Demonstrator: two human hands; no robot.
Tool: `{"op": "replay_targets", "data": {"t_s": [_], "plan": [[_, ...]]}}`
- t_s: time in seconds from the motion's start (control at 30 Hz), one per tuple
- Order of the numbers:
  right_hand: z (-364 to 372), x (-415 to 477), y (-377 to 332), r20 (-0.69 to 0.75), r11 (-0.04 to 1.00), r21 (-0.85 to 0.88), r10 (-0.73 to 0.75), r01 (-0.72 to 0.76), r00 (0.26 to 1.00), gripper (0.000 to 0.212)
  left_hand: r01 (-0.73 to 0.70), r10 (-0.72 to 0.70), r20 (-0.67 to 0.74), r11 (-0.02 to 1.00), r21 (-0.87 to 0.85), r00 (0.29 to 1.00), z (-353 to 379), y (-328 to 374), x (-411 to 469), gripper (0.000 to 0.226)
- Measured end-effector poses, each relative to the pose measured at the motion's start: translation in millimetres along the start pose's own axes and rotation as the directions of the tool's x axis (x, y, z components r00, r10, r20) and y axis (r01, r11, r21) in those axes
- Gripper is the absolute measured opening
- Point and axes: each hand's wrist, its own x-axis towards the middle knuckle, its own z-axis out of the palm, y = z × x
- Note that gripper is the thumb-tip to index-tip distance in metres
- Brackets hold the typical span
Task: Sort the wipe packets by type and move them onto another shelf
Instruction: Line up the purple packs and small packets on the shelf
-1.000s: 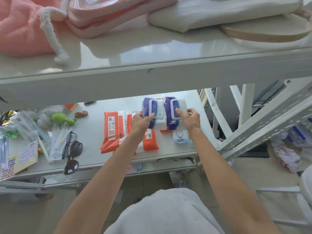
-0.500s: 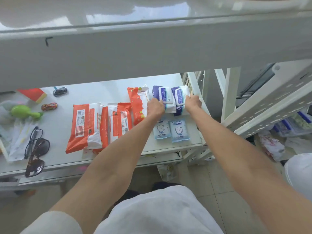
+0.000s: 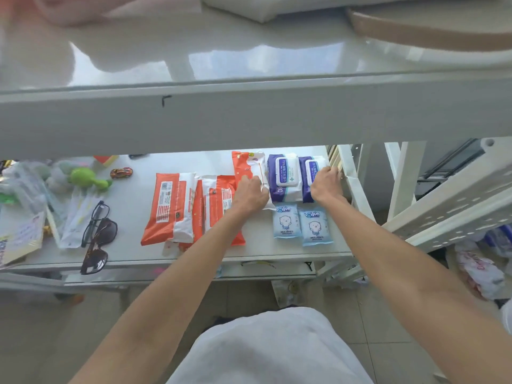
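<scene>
On the lower shelf [image 3: 133, 195], both hands flank two purple packets [image 3: 285, 178]

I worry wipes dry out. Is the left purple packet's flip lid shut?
Shut. The white lid lies flush on the left purple packet, with no raised edge or gap visible.

free: bare shelf [image 3: 138, 217] left of orange packets [image 3: 171, 206] | blocked: right upright [image 3: 357, 189]

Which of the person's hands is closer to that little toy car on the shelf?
The left. The left hand rests on the shelf by the orange packets, to the right of the toy car. The right hand is farther right, at the purple packets near the shelf's end.
</scene>
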Motion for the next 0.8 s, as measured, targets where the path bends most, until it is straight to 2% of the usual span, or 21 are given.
{"op": "replay_targets", "data": {"t_s": [0.1, 0.17, 0.23, 0.27, 0.3, 0.37, 0.43, 0.47, 0.57, 0.7, 0.8], "plan": [[-5.8, -12.4, -25.3, -0.108, 0.997, -0.029, -0.07, 0.067, 0.992, 0.036, -0.028, 0.033, -0.199, 0.999, 0.03, 0.979, -30.8, -35.9, -27.3, 0.033], [-7.2, -25.5, -50.9, -0.201, 0.987, 0.012, -0.155, 0.161, 0.967, 0.034, 0.003, 0.01, -0.389, 0.999, 0.032, 0.921, -54.5, -69.5, -46.3, 0.03], [-2.8, -45.8, -82.6, -0.203, 0.961, 0.104, -0.23, 0.255, 0.952, 0.032, 0.14, -0.094, -0.551, 0.989, 0.043, 0.829, -77.7, -104.0, -63.5, 0.035], [2.3, -57.8, -98.9, -0.156, 0.947, 0.162, -0.253, 0.278, 0.955, 0.029, 0.236, -0.174, -0.576, 0.971, 0.035, 0.799, -86.6, -120.2, -70.4, 0.044], [9.6, -71.2, -114.6, -0.085, 0.938, 0.196, -0.275, 0.287, 0.958, 0.025, 0.331, -0.269, -0.545, 0.943, 0.017, 0.794, -92.9, -135.0, -75.6, 0.056], [29.0, -98.5, -141.1, 0.082, 0.936, 0.2, -0.312, 0.291, 0.947, 0.023, 0.458, -0.437, -0.375, 0.888, -0.038, 0.817, -97.6, -163.5, -81.8, 0.074], [46.8, -123.3, -160.6, 0.187, 0.946, 0.184, -0.3, 0.267, 0.936, 0.027, 0.462, -0.485, -0.181, 0.873, -0.159, 0.855, -94.4, -188.4, -83.1, 0.077], [53.9, -134.0, -167.7, 0.196, 0.949, 0.177, -0.294, 0.261, 0.935, 0.029, 0.435, -0.471, -0.137, 0.871, -0.227, 0.872, -92.1, -197.2, -82.7, 0.076], [69.5, -156.6, -184.5, 0.236, 0.937, 0.271, -0.287, 0.221, 0.928, 0.037, 0.382, -0.436, -0.133, 0.872, -0.307, 0.89, -92.9, -205.5, -83.0, 0.073], [83.8, -175.3, -208.2, 0.422, 0.888, 0.455, -0.283, 0.069, 0.861, 0.066, 0.344, -0.412, -0.127, 0.866, -0.363, 0.903, -95.7, -208.0, -83.6, 0.072], [88.2, -184.3, -223.2, 0.489, 0.855, 0.513, -0.221, -0.073, 0.844, 0.061, 0.331, -0.4, -0.133, 0.872, -0.362, 0.907, -94.4, -211.6, -88.4, 0.064]]}}
